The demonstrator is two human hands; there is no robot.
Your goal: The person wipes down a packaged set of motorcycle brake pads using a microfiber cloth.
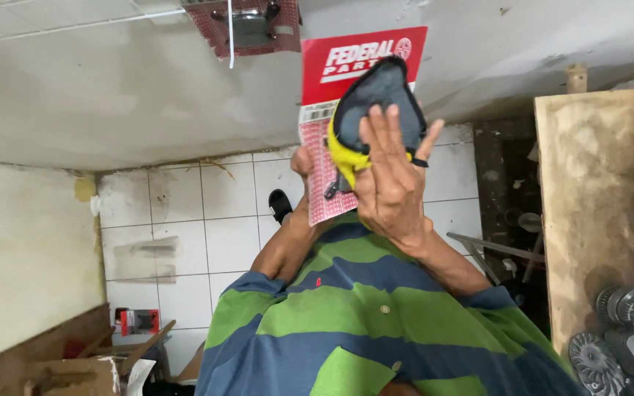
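Note:
My right hand (390, 183) is raised in front of me, back of the hand toward the camera, with a dark ring on one finger. It presses a grey cloth pad with a yellow edge (376, 95) against a carded package (324, 110). The package has a red top and a pink patterned lower part, with a small dark part in it. My left hand (301, 163) grips the package from behind at its left edge and is mostly hidden. My green and blue striped shirt (361, 315) fills the bottom of the view.
White floor tiles (185, 235) lie below, with a black sandal (280, 205) on them. A wooden board (603, 205) stands at the right, metal engine parts (632, 330) beneath it. A cardboard box (60, 367) and small red box (139, 320) sit at lower left.

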